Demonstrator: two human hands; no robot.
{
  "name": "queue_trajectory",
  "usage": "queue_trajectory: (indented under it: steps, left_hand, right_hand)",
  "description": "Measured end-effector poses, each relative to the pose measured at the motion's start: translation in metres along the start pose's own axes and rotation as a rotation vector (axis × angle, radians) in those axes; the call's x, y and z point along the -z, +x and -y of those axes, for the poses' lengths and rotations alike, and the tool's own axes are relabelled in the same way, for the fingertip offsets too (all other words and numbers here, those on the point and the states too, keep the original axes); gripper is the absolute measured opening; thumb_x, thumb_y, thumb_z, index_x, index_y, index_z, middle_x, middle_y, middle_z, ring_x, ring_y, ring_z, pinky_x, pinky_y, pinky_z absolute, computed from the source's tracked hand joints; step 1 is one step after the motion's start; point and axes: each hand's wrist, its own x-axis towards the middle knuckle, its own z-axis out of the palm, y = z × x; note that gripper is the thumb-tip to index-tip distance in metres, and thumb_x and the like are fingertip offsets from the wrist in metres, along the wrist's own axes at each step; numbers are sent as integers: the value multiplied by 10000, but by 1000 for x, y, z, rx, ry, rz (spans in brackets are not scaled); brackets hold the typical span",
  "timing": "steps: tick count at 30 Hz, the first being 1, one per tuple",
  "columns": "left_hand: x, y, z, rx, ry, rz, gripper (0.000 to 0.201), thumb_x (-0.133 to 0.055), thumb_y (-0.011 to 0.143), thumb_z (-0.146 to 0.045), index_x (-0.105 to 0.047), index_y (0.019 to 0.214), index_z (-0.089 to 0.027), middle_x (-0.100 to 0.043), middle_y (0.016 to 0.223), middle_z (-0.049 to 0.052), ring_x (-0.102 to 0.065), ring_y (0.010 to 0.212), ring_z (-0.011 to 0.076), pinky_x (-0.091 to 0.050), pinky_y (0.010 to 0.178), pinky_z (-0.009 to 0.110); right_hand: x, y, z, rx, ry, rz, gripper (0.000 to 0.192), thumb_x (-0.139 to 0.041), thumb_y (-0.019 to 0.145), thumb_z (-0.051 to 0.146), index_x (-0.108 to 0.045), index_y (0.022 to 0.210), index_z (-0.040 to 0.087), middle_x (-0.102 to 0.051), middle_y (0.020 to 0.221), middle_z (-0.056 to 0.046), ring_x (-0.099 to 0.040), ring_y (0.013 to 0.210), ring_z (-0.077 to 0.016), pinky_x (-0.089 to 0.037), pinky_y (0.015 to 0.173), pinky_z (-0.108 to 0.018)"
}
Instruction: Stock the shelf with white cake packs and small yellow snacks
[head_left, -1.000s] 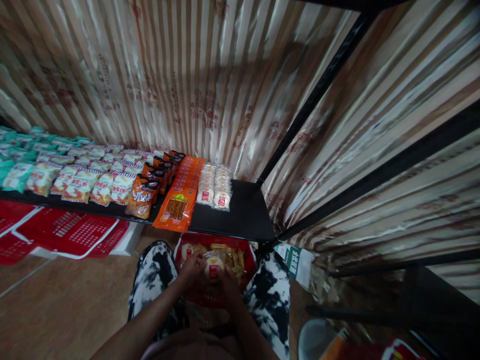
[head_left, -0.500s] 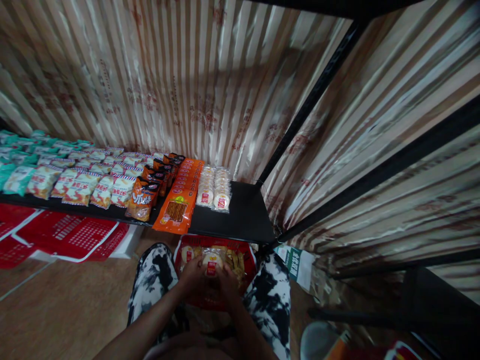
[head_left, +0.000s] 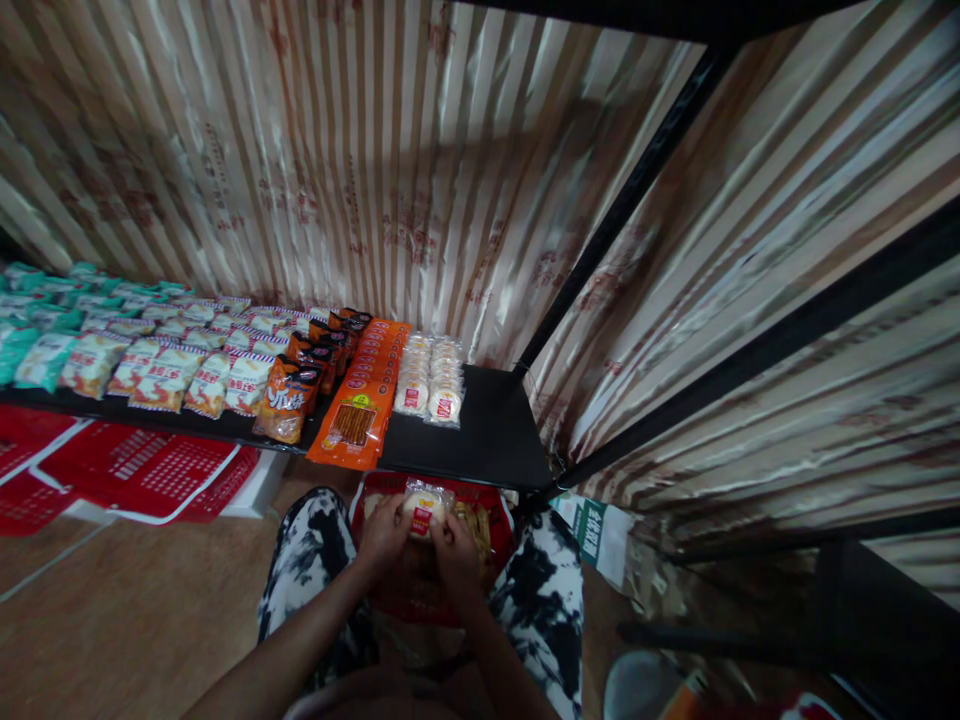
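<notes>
Both hands—left hand, right hand—have their fingers grasping a clear packet of round pale rice crackers above a red plastic basket. The black shelf looks mostly stocked—basket packets remain.

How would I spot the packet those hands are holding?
Find the black shelf, then the red basket below its front edge, between the person's knees. Both hands hold a clear packet over it: pale round cake, red label, the only one lifted.
</notes>
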Motion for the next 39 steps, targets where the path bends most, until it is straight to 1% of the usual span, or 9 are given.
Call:
queue_trajectory:
  steps: [6, 9, 12, 17, 21, 25, 30, 34, 39]
  left_hand:
    - [10, -3, -15, 51, -59, -59, 272, -437, 832, -278, -550, 1044, -151, -660, 990, 74, -615, 879, 163, -448, 804, 265]
    - [13, -1, -20, 30, -144, -93, 249, -444, 822, -255, -524, 1031, -144, -662, 950, 76, -632, 803, 153, -473, 757, 260]
    - [15, 2, -22, 4, -182, -159, 233, -444, 808, -213, -515, 1019, -144, -659, 960, 89, -638, 812, 159, -492, 772, 280]
    - [16, 7, -26, -94, -141, -251, 199, -422, 809, -189, -535, 970, -163, -636, 962, 76, -623, 871, 165, -496, 814, 318]
    - [18, 10, -29, -153, -85, -321, 245, -423, 796, -164, -547, 1007, -171, -595, 1012, 71, -581, 956, 172, -472, 889, 340]
    - [23, 14, -36, -134, 18, -367, 310, -411, 808, -161, -582, 1067, -159, -542, 1082, 95, -529, 1036, 199, -429, 965, 372]
    - [29, 18, -46, -83, 104, -358, 408, -403, 811, -159, -555, 1189, -139, -517, 1077, 113, -493, 1083, 231, -395, 1002, 401]
    - [28, 26, -48, -51, 38, -332, 446, -373, 825, -159, -494, 1251, -107, -468, 1170, 138, -513, 1078, 217, -413, 991, 372]
    - [22, 38, -45, -74, -22, -354, 420, -365, 838, -174, -484, 1235, -108, -438, 1241, 153, -508, 1107, 216, -430, 974, 367]
  right_hand:
    - [-3, 6, 2, 1, 114, -32, 349, -453, 803, 435, -657, 930, 182, -646, 832, -72, -586, 710, -177, -474, 659, -285]
    - [-6, 12, 3, -24, 228, 2, 383, -466, 796, 426, -632, 1023, 166, -666, 831, -78, -615, 682, -177, -495, 626, -279]
    - [-7, 16, 8, -52, 372, 46, 425, -466, 789, 427, -581, 1094, 154, -666, 838, -74, -640, 647, -171, -517, 603, -277]
    - [-6, 24, 23, -73, 553, 12, 421, -520, 745, 413, -549, 1086, 168, -666, 926, -77, -666, 722, -180, -545, 649, -282]
    - [-4, 33, 32, -88, 632, 36, 415, -562, 703, 379, -545, 1071, 186, -667, 894, -53, -660, 726, -178, -551, 674, -297]
    - [-6, 43, 35, -60, 696, 44, 394, -565, 698, 333, -540, 1062, 185, -658, 912, -58, -653, 765, -170, -546, 740, -306]
    - [-12, 54, 37, -28, 708, 38, 404, -567, 724, 329, -524, 1100, 186, -633, 1011, -79, -654, 828, -166, -540, 800, -318]
    - [-18, 65, 39, -5, 722, 13, 390, -576, 724, 320, -538, 1092, 197, -624, 1049, -81, -660, 838, -164, -545, 801, -316]
    - [-22, 78, 38, 22, 663, 2, 367, -576, 739, 299, -566, 1094, 210, -639, 1054, -74, -663, 845, -164, -545, 782, -299]
